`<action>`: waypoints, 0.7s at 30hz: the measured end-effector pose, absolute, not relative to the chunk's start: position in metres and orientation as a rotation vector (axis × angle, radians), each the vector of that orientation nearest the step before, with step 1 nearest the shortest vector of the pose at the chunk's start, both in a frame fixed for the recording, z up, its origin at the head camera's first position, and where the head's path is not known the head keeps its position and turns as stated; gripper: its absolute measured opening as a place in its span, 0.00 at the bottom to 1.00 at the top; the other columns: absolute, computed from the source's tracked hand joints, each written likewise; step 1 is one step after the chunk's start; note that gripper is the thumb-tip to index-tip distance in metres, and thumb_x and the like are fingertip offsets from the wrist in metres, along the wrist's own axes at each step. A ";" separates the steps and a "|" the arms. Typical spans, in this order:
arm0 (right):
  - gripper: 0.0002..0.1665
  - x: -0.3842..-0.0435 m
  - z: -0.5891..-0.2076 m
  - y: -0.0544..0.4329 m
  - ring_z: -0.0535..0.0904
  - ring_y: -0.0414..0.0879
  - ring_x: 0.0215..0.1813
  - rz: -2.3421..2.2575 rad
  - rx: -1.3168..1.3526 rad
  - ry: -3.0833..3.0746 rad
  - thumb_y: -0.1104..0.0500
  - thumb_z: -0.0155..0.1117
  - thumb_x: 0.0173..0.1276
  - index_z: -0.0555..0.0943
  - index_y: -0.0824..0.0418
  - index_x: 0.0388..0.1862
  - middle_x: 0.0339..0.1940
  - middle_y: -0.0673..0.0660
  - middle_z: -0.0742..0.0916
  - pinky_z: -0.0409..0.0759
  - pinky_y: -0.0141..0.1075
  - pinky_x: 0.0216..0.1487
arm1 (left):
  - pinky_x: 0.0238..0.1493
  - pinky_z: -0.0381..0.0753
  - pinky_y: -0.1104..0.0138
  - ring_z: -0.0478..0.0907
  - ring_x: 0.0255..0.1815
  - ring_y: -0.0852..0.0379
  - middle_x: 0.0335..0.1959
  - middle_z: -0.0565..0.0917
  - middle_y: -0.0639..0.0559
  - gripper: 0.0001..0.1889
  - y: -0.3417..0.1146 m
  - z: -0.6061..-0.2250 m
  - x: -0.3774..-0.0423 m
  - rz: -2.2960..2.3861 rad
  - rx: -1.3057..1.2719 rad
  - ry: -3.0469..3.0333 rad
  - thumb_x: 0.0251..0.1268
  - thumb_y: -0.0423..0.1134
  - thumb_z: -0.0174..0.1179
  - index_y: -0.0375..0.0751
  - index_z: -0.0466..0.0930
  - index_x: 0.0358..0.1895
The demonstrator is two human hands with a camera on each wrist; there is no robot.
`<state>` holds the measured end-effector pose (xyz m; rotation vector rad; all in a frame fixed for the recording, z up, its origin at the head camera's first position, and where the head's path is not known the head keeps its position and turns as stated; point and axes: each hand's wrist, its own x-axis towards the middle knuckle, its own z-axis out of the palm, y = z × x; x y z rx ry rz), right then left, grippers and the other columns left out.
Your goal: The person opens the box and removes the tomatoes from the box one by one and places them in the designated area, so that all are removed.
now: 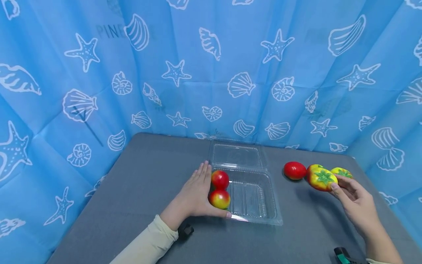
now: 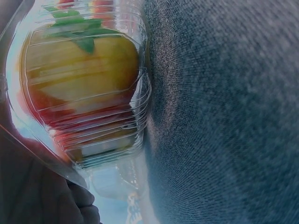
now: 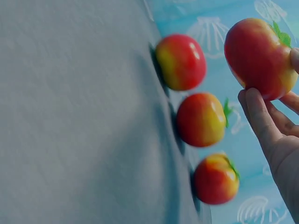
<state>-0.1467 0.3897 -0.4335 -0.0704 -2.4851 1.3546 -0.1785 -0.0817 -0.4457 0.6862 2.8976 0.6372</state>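
My right hand [image 1: 359,205] pinches a red-and-yellow tomato [image 1: 321,178] with a green leafy top, above the table's right side. The right wrist view shows this tomato [image 3: 259,58] between thumb and fingers, apart from the others. My left hand [image 1: 196,194] lies along the left side of a clear plastic container [image 1: 275,198], fingers straight and thumb along the front rim. Two tomatoes, one behind [image 1: 220,179] and one in front [image 1: 219,199], sit inside at the left. Through the ribbed wall, the left wrist view shows a yellow-and-red tomato [image 2: 84,70].
The container's hinged lid [image 1: 237,154] lies folded back toward the curtain [image 1: 211,73]. A red tomato [image 1: 295,171] and a yellow one [image 1: 343,171] rest on the grey table [image 1: 158,165]; the right wrist view shows three there, including a lower one [image 3: 216,178].
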 end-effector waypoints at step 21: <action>0.09 -0.143 -0.446 0.454 0.76 0.15 0.38 1.497 -0.428 -2.477 0.48 0.58 0.84 0.73 0.38 0.57 0.39 0.21 0.74 0.84 0.19 0.37 | 0.87 0.54 0.46 0.41 0.91 0.42 0.91 0.43 0.43 0.77 -0.082 -0.446 -0.178 0.655 0.683 2.897 0.42 0.86 0.64 0.39 0.43 0.88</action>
